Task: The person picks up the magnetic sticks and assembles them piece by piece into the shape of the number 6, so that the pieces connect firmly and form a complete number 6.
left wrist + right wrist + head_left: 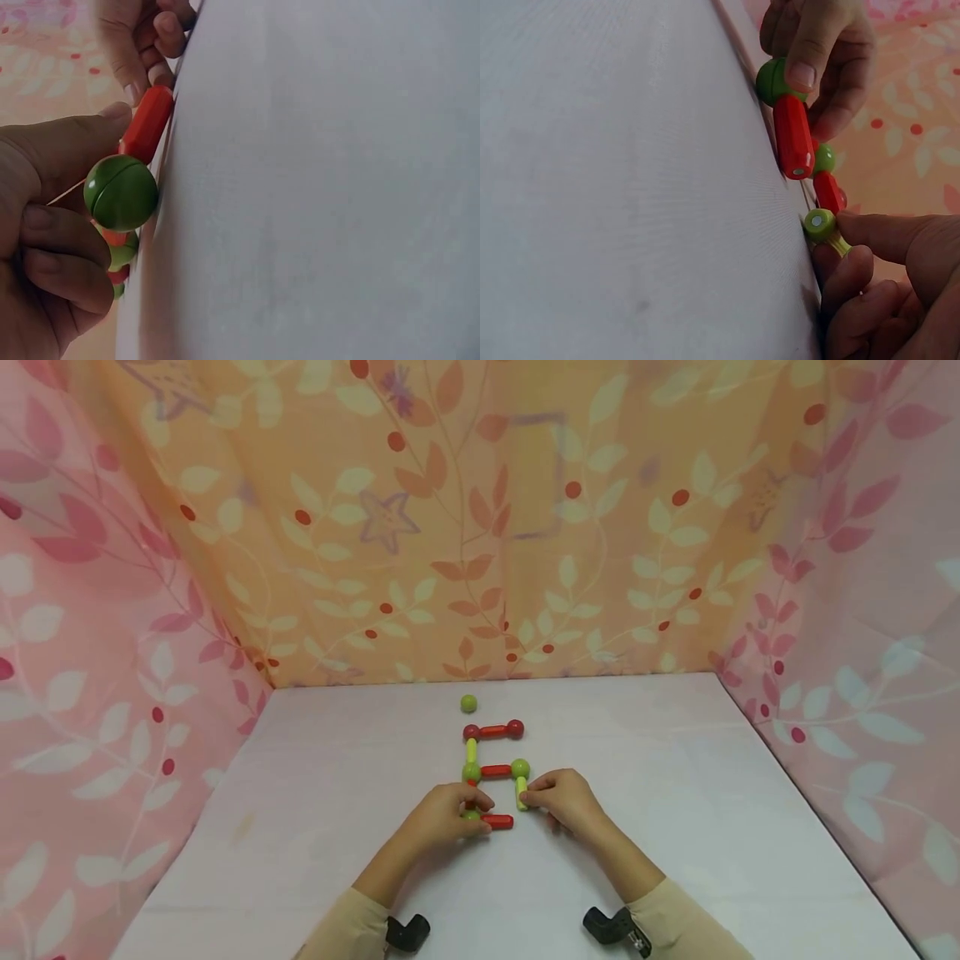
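Note:
Magnetic rods and balls lie joined flat on the table. My left hand (442, 814) grips the lower-left green ball (120, 193), from which a red rod (498, 821) points right with its end free. My right hand (572, 802) pinches the yellow-green rod (522, 793) that hangs down from the right green ball (521, 767). In the right wrist view, the tip of that rod (819, 222) stands apart from the lower red rod (794, 135). A middle red rod (496, 771) links the right ball to another green ball (471, 772). My left fingers partly cover the left side.
Above, a yellow-green rod (472, 750) leads up to a dark red ball (471, 732), joined by a red rod (492, 732) to a second red ball (515, 728). A loose green ball (468, 702) lies farther back. Patterned curtains (480, 527) enclose the white table (300, 752).

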Demonstrator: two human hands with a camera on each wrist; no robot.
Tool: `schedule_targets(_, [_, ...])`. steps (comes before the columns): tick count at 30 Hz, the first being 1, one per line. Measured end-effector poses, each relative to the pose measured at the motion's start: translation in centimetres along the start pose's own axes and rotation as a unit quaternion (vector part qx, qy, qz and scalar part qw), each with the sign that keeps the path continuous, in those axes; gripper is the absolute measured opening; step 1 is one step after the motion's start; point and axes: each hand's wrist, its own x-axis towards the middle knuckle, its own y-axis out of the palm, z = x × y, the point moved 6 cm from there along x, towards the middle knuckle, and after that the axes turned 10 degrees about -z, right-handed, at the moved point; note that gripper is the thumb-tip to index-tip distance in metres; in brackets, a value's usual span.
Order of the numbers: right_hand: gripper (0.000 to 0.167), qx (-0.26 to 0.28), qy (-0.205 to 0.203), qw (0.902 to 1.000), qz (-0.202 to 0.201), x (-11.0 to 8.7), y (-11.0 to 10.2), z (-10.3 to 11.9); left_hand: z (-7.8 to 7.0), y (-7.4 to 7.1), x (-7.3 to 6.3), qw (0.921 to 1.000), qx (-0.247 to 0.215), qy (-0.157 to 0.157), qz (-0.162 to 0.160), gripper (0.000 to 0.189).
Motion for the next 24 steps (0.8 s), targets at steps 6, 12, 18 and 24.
schedule_targets(6, [0.021,-0.007,-0.012,0.9999,0.004,0.1,-0.1,0.3,-0.1,0.0,-0.2,0.9999,-0.006,0.004,-0.014,0.028])
schedule_targets(12, [0.023,-0.028,-0.03,0.9981,0.047,0.1,0.0,0.5,-0.2,0.3,-0.6,0.9994,-0.002,-0.002,-0.036,0.025])
schedule_targets(18, [0.026,-0.113,-0.058,0.9872,0.097,0.3,-0.8,1.9,-0.3,0.7,-0.9,0.9981,0.0,-0.014,-0.06,0.024])
schedule_targets(24, [0.02,-0.193,-0.129,0.9659,0.114,1.6,-1.6,4.9,-0.2,0.8,-1.1,0.9966,0.009,-0.029,-0.077,0.021])
